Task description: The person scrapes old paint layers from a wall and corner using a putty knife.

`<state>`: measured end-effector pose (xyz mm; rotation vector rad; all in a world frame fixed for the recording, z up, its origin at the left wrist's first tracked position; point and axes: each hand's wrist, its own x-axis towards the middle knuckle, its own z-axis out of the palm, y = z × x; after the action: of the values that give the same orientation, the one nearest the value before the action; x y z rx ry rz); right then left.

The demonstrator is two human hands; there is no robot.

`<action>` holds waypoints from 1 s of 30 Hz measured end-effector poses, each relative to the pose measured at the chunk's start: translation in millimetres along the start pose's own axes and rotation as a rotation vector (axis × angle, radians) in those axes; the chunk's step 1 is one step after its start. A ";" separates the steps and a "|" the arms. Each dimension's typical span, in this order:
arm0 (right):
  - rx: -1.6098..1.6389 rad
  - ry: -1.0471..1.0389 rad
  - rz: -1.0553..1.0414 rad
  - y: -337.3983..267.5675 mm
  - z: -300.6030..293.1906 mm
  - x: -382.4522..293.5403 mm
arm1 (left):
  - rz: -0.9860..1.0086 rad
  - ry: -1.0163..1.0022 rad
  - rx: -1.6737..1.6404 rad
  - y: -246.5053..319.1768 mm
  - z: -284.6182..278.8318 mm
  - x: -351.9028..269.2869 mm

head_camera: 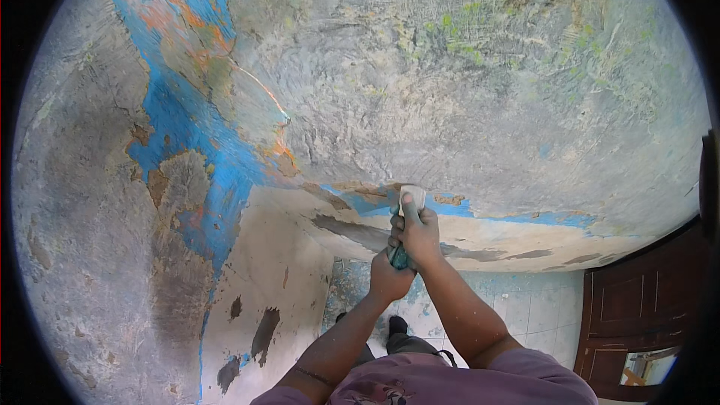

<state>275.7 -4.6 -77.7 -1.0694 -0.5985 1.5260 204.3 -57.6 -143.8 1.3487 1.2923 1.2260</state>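
Observation:
Both my hands grip one hand tool, which looks like a scraper (412, 198), at the wall in front of me. Its pale flat head lies against a strip of blue paint (374, 202) and broken brown plaster. My right hand (422, 233) is the upper one, its thumb laid along the pale head. Below it, my left hand (394, 278) closes around the greenish handle end (399, 259). Fingers cover most of the handle. Above the tool spreads a rough grey wall (360, 112) with green flecks and pale scuffs.
Blue and orange paint remnants (191, 118) run down the wall corner at left. A cream lower wall (281, 236) has dark bare patches. Paint flakes lie on the tiled floor (512, 306) near my feet. A dark brown wooden door (635, 304) is at right.

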 end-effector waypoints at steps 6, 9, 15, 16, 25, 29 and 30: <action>-0.068 -0.027 -0.063 -5.8 7.0 5.4 | -0.062 -0.064 -0.023 12.0 -4.7 8.9; -0.101 0.042 -0.065 -2.2 0.1 -4.4 | -0.103 -0.047 0.076 9.0 -2.0 -5.2; 0.011 -0.128 -0.153 -43.8 25.4 -8.5 | 0.034 -0.115 -0.066 40.2 -15.4 24.1; 0.032 -0.217 -0.117 -53.5 24.2 -12.5 | 0.133 -0.093 -0.157 49.4 -15.1 26.2; -1.206 -0.172 -0.814 -49.7 42.5 -65.4 | -0.431 -0.468 -1.163 33.5 -38.5 -11.8; -1.105 -0.035 -0.882 -61.0 63.1 -65.0 | -0.374 -0.519 -1.114 53.3 -54.3 9.2; -1.034 -0.003 -0.945 -64.8 68.1 -63.7 | -0.265 -0.492 -1.043 63.6 -57.9 14.7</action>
<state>246.2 -37.0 27.0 -1.2159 -1.6982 0.3200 154.9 -50.0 -72.3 0.6071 0.3312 1.0340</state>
